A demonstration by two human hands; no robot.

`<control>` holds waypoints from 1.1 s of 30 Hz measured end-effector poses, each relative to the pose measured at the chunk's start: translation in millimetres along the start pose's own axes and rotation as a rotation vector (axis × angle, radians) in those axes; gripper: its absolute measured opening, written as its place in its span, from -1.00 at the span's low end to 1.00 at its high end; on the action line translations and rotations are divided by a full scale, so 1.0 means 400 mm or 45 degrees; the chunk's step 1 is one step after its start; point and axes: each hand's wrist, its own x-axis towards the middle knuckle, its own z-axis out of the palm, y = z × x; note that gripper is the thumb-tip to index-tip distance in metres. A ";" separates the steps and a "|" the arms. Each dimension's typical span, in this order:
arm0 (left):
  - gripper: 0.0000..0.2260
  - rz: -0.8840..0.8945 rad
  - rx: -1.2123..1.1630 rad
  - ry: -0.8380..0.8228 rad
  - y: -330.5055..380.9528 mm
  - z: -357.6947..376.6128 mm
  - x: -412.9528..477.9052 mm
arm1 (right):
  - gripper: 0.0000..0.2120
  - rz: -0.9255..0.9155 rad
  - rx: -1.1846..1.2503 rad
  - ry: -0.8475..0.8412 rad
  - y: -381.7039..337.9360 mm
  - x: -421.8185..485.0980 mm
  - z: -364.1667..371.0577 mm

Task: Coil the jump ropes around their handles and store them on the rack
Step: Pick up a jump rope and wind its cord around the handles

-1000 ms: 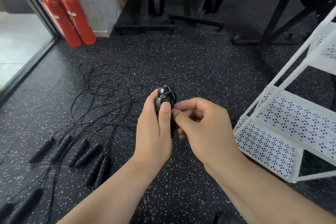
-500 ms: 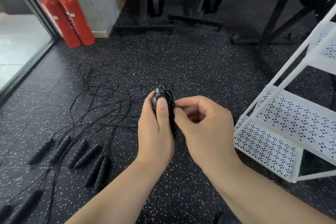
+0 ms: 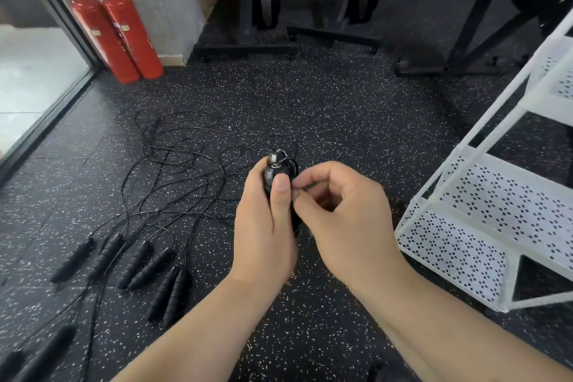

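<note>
My left hand (image 3: 263, 226) grips a pair of black jump-rope handles (image 3: 274, 166) upright, thumb pressed along their front. Thin black cord is wound round the handles near the top. My right hand (image 3: 344, 214) pinches that cord right beside the left thumb. Most of the handles is hidden behind my fingers. On the floor to the left lie several more black handles (image 3: 145, 260) with their cords in a loose tangle (image 3: 176, 170). The white perforated metal rack (image 3: 483, 214) stands at the right, close to my right hand.
Two red fire extinguishers (image 3: 121, 31) lean at the back left by a glass door (image 3: 31, 77). Black gym machine bases (image 3: 248, 46) line the back wall. Speckled black rubber floor (image 3: 325, 108) lies between them and my hands.
Both hands with the wound handles dipped slightly, then rose back. My right hand keeps working the cord beside the left thumb, its fingers now curled tighter on it.
</note>
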 end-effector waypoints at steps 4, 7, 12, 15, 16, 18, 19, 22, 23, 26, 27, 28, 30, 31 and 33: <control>-0.54 0.048 -0.006 -0.045 0.000 -0.004 0.007 | -0.87 0.165 0.326 -0.047 0.001 0.011 -0.005; -0.52 0.044 -0.025 -0.061 -0.010 -0.005 0.010 | -0.85 0.302 0.533 -0.087 -0.003 0.015 -0.013; -0.58 0.060 -0.091 -0.103 0.000 -0.004 0.011 | -0.74 0.493 0.700 -0.139 0.002 0.032 -0.022; -0.70 0.051 -0.128 -0.115 0.003 -0.005 0.016 | -0.74 0.477 0.573 -0.176 0.000 0.039 -0.031; -0.71 0.049 -0.142 -0.116 0.006 -0.004 0.017 | -0.74 0.448 0.504 -0.167 -0.001 0.038 -0.032; -0.70 0.061 -0.162 -0.097 0.017 -0.003 0.017 | -0.78 0.376 0.390 -0.115 -0.002 0.030 -0.028; -0.70 0.070 -0.171 -0.087 0.023 -0.002 0.016 | -0.79 0.339 0.351 -0.087 -0.002 0.025 -0.023; -0.70 0.064 -0.178 -0.096 0.029 0.003 0.014 | -0.77 0.194 0.259 -0.024 0.008 0.021 -0.014; -0.68 0.055 -0.177 -0.102 0.025 0.003 0.014 | -0.77 0.145 0.224 -0.014 0.008 0.021 -0.014; -0.67 0.024 -0.159 -0.110 0.006 0.002 0.017 | -0.83 0.125 0.207 -0.007 0.005 0.022 -0.018; -0.65 0.023 -0.148 -0.111 0.001 0.002 0.019 | -0.86 0.149 0.220 -0.018 0.003 0.022 -0.020; -0.63 0.021 -0.141 -0.110 -0.001 0.003 0.020 | -0.88 0.168 0.220 -0.031 0.005 0.025 -0.020; -0.62 0.024 -0.124 -0.110 -0.002 0.005 0.020 | -0.91 0.201 0.198 -0.050 0.009 0.031 -0.020; -0.61 0.024 -0.113 -0.111 -0.003 0.006 0.019 | -0.92 0.217 0.194 -0.055 0.009 0.035 -0.022; -0.60 0.031 -0.091 -0.101 -0.006 0.007 0.018 | -0.92 0.220 0.172 -0.080 0.011 0.043 -0.028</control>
